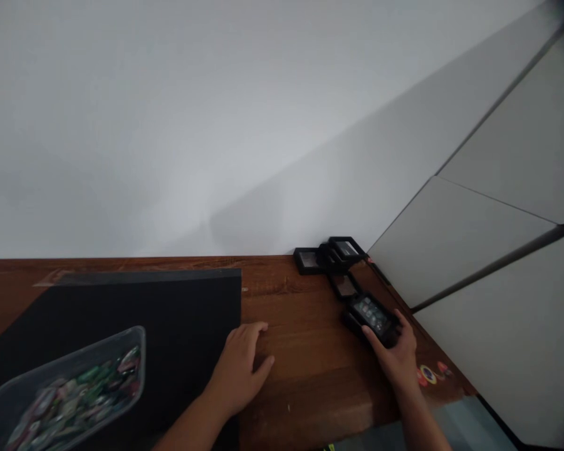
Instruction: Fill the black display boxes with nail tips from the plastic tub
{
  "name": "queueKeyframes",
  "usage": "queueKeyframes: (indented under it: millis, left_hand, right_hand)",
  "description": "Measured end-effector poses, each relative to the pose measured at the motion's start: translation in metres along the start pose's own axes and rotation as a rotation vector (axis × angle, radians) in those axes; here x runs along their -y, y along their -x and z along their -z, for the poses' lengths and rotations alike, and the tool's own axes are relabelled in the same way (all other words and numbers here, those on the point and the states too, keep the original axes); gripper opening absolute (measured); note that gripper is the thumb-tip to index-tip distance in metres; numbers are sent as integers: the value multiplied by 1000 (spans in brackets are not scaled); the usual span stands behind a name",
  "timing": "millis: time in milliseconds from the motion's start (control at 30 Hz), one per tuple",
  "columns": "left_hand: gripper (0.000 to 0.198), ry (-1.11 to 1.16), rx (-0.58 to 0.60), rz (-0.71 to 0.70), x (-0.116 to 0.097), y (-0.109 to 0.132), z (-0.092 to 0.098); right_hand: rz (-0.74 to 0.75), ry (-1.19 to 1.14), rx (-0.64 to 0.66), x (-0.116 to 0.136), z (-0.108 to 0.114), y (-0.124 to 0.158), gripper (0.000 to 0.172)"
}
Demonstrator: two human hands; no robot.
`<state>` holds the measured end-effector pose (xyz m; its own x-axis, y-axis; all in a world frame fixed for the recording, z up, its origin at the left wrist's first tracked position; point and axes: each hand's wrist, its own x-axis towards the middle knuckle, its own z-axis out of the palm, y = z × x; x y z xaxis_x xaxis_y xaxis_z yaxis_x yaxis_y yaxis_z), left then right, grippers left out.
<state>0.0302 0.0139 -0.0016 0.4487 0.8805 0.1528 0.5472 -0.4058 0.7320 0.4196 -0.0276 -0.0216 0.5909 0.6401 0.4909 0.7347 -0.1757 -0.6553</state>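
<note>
My right hand [397, 351] grips a small black box with a clear window [370, 313], thumb on the near side and fingers around the far right edge. Small pieces show dimly through the window. Part of another dark box seems to lie beneath it. My left hand [239, 363] hovers at the right edge of a black mat [192, 319], thumb and fingers apart, holding nothing. Behind the held box, several similar black windowed boxes lie in a cluster, one of them a flat box [309, 259] by the wall and another a raised box [345, 248].
A clear plastic tub [141, 360] of colourful glossy pieces stands on the mat at the lower left. The brown wooden table [291, 351] meets a white wall [216, 125] behind and pale panels [498, 250] at right. Colourful stickers [427, 374] mark the table's right edge.
</note>
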Motion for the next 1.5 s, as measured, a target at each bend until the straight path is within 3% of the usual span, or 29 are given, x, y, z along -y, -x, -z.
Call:
queueKeyframes:
  millis: [167,467,867,1167,1333,1500]
  left_hand:
    - [46,0,-1,-5,1,0,0]
    - [46,-4,-6,-5,1,0,0]
    - [44,-6,-5,-1,-1,0,1]
    - [44,-8,-18,-2,-1,0,1]
    - [45,-6,-21,-2,0,0,1]
    - [44,-2,-17,0,0,1,1]
  right_hand:
    - [13,16,-6,-1,2,-1,108]
    - [59,13,-68,3,7,3,94]
    - [62,-17,-47,6,5,1,85]
    - [36,-5,1,2,1,1,97]
    - [-58,-29,21,7,2,2,105]
    - [-165,-49,-45,18,6,2,122]
